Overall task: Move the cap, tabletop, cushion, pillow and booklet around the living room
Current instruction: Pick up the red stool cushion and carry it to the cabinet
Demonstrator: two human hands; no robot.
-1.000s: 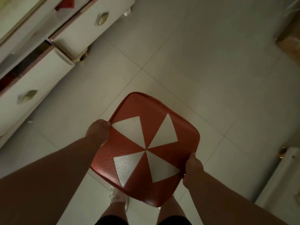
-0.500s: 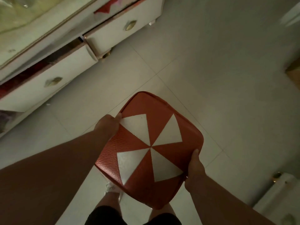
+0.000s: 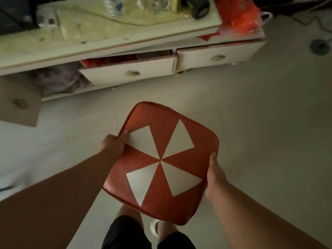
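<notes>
Head camera view, looking down at a pale tiled floor [image 3: 251,108] in dim light. A person stands holding a square red cushion [image 3: 161,162] out in front of the body, above the floor and touching no furniture. The cushion has a grained, leather-like cover, rounded corners, and four white triangles that meet at its centre like a pinwheel. It is turned so one corner points away from the person and the opposite corner points back toward the legs.

The left hand [image 3: 113,144] grips the cushion's left edge, thumb lying on the top face beside a white triangle, the fingers hidden underneath. The right hand [image 3: 214,178] clasps the right edge, thumb along the rim, the other fingers out of sight below. Both bare forearms reach in from the bottom corners.

Beyond the cushion stands a low cream cabinet [image 3: 125,42] along the top of the view. Its top surface carries blurred clutter, including clear plastic bottles [image 3: 115,6] and an orange-red plastic bag [image 3: 246,17] at the right end. Two drawers [image 3: 133,72] with oval handles hang partly open, red material showing inside the left one.
</notes>
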